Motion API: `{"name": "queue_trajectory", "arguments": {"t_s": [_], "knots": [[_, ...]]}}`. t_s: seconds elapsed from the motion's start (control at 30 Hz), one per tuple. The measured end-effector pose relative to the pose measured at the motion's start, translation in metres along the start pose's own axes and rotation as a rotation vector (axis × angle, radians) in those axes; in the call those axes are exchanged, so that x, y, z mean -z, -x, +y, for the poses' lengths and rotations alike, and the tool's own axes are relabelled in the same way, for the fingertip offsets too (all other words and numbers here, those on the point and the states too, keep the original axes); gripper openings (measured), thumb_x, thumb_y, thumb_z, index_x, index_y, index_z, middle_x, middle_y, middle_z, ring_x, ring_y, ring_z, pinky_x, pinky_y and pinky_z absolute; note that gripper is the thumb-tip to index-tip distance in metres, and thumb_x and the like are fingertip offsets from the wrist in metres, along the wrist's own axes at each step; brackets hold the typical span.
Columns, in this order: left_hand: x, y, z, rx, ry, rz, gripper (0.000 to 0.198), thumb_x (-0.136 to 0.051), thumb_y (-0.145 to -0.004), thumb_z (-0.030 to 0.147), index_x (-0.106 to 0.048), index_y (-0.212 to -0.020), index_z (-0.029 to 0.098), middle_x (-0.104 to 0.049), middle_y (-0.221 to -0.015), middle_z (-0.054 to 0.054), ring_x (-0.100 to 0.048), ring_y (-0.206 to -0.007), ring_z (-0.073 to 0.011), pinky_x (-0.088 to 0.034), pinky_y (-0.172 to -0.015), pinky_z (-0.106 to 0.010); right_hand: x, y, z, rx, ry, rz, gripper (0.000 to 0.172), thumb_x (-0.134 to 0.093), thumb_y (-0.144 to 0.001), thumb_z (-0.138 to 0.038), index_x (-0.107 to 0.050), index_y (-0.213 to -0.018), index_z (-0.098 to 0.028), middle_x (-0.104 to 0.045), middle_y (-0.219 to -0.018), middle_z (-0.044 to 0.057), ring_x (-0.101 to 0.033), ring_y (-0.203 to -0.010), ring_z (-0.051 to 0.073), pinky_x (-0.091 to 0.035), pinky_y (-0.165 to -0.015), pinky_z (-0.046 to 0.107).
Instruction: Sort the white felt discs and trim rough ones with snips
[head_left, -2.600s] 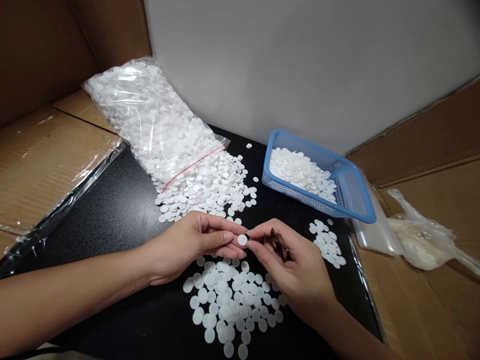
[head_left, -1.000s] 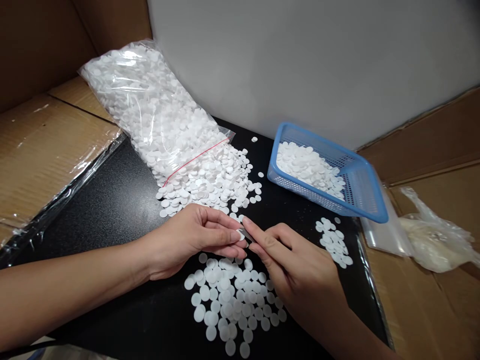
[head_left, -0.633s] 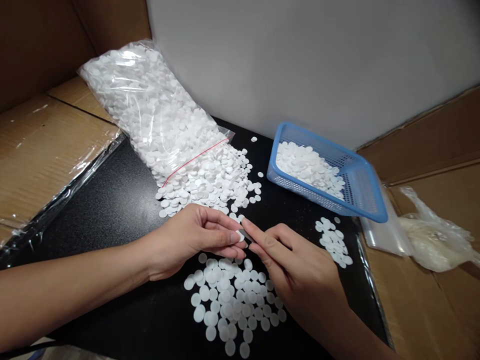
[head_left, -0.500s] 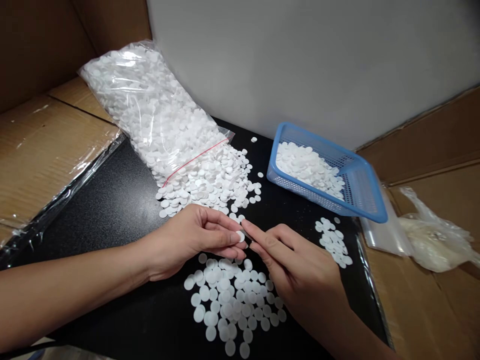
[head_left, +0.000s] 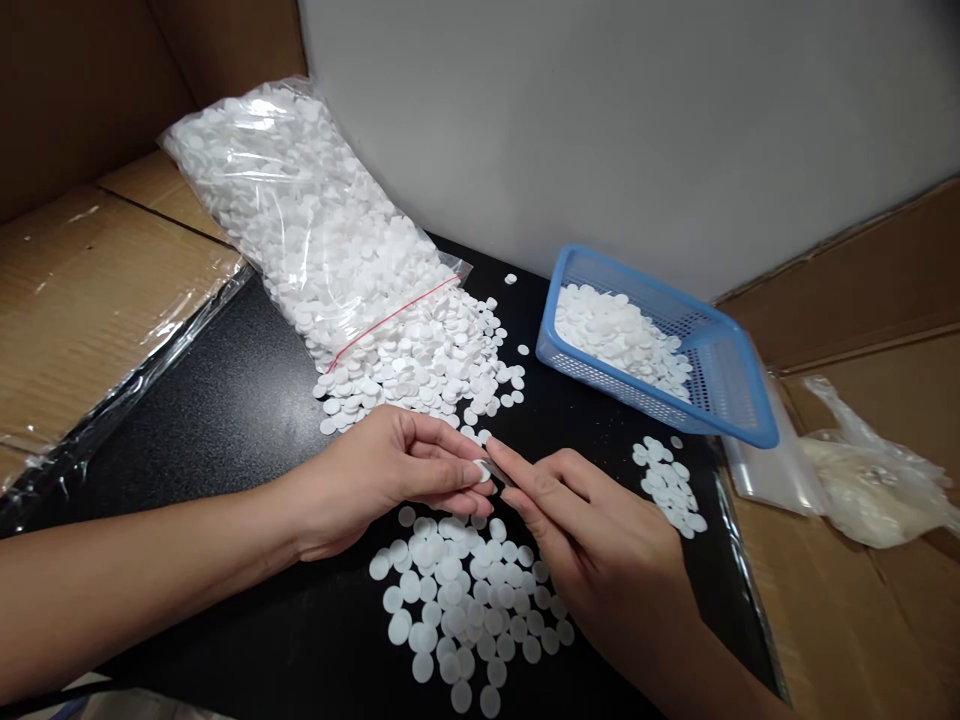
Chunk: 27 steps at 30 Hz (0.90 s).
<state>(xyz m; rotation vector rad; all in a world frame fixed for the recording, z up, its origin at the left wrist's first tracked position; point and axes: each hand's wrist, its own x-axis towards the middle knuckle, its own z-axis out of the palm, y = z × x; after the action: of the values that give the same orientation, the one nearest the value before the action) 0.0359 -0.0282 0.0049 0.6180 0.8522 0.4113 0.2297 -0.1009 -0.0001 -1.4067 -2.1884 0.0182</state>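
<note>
My left hand (head_left: 420, 465) pinches a small white disc (head_left: 482, 470) between thumb and fingers. In my right hand (head_left: 592, 520) is a thin metal blade (head_left: 495, 473), gripped between thumb and forefinger, its tip against the disc; most of the tool is hidden by the fingers. Below the hands, many loose white discs (head_left: 450, 600) lie spread on the black table (head_left: 225, 390). Just beyond them, a heap of discs (head_left: 420, 360) spills from the mouth of a clear zip bag (head_left: 300, 220) with a red seal line.
A blue mesh basket (head_left: 750, 400) holding white discs stands back right, near a grey wall (head_left: 637, 130). A small group of discs (head_left: 667, 485) lies in front of it. Farther right, a knotted plastic bag (head_left: 862, 480) rests on cardboard (head_left: 840, 620).
The metal blade in my right hand has come onto the disc's edge, and the disc appears tilted more. Both hands have otherwise barely moved.
</note>
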Motion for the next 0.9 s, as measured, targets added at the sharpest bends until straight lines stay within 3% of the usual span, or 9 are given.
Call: {"name": "queue_trajectory", "arguments": {"t_s": [0.9], "knots": [[-0.0013, 0.0005, 0.0035, -0.003, -0.061, -0.017, 0.006, -0.079, -0.079, 0.012, -0.075, -0.083, 0.009, -0.079, -0.072, -0.008, -0.075, -0.067, -0.0124, -0.059, -0.066, -0.016, 0.0024, 0.0002, -0.0007, 0.01, 0.067, -0.034, 0.032, -0.05, -0.102, -0.019, -0.071, -0.126, -0.017, -0.058, -0.065, -0.001, -0.05, -0.052, 0.009, -0.036, -0.046, 0.023]]}}
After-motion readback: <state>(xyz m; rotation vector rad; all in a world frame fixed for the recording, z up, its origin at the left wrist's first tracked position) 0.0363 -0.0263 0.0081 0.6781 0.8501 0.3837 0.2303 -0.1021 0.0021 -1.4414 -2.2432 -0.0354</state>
